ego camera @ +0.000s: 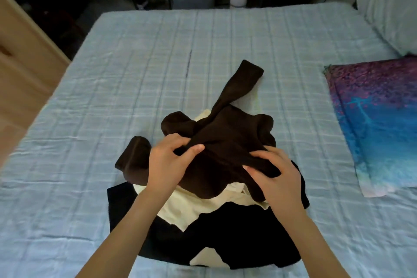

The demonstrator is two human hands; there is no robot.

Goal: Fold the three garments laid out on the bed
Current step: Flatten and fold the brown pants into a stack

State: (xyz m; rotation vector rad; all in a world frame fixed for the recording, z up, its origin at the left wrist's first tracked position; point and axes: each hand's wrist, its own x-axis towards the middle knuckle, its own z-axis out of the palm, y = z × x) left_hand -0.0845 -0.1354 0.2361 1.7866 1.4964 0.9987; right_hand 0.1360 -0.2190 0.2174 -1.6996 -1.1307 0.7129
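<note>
Both hands, left [168,165] and right [274,176], pinch the brown top [225,142] sitting on the heap near-centre of the bed [135,63]. I'd lift it clear and spread it flat first.

Forearms [126,228] bare to frame edge; left grip [167,165], right grip [277,178] bare-fingered.
</note>
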